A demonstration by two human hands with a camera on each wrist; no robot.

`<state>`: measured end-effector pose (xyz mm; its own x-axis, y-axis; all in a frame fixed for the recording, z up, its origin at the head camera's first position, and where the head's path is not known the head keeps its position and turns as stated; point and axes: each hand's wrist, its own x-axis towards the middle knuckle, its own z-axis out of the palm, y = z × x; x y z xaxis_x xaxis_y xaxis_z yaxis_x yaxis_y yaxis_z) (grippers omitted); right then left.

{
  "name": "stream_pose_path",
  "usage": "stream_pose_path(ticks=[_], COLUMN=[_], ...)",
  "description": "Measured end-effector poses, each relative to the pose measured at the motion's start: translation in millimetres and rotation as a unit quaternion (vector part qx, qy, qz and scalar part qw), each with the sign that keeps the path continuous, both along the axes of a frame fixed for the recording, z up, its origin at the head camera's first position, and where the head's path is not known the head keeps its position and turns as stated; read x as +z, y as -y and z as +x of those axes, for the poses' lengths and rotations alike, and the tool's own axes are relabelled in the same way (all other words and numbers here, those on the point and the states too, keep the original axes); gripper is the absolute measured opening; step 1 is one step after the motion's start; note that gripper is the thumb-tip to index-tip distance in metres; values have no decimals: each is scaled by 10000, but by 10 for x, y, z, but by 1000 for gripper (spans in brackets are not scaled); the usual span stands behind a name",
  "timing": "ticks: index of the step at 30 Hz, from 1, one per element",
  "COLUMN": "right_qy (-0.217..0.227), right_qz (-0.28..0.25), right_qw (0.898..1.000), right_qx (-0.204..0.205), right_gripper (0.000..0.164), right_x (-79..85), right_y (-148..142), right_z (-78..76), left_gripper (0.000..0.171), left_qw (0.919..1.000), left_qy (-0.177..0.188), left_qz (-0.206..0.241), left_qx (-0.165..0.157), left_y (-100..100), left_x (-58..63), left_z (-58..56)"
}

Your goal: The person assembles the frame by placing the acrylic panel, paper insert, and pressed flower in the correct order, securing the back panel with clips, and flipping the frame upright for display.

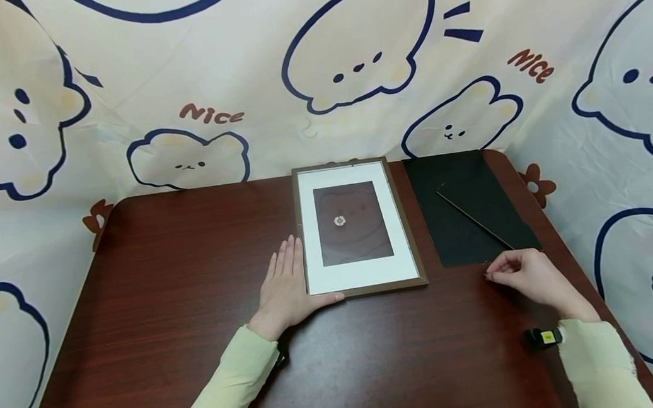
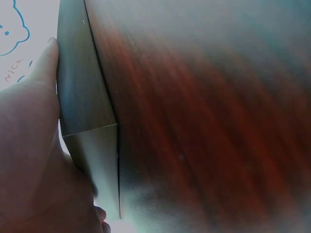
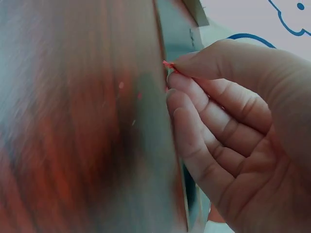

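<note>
A picture frame (image 1: 415,248) with a white mat lies flat on the table, and a small pale flower (image 1: 340,221) shows within its dark middle. My left hand (image 1: 287,289) rests at its lower left corner, fingers straight along the left side and thumb along the bottom edge. Seen from the left wrist, the frame's side (image 2: 82,73) stands beside that hand. My right hand (image 1: 536,281) pinches a tiny red piece (image 3: 168,64) between thumb and forefinger, too small to identify. It is at the near edge of a black sheet (image 1: 442,234), on which a thin brownish stick (image 1: 473,219) lies diagonally.
The dark reddish-brown table (image 1: 194,270) extends left of the frame and in front of it. A white cloth (image 1: 259,57) with blue cartoon drawings hangs behind the table and at both sides. A dark wrist device (image 1: 542,338) is at the right sleeve.
</note>
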<state>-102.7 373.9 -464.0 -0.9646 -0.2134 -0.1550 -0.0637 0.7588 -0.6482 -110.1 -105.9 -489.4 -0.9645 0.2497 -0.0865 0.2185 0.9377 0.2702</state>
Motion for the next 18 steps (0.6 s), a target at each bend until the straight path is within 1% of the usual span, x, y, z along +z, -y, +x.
stream_pose_path(ticks=[5,9,18], right_qy=[-118,-237,-517], right_qz=[-211,-366,-553], right_qw=[9997,9990,9969], right_qx=[25,81,212], right_gripper=[7,7,5], right_x=[31,30,53], right_y=[120,224,452], right_z=[-79,-173,-373], left_gripper=[140,141,142], left_qw=[9999,9999,10000], left_qy=[-64,-56,48], left_qz=[77,115,42], left_qx=[-23,-47,-1], left_y=[6,5,11], left_x=[-13,-6,-19], left_z=[9,10,6])
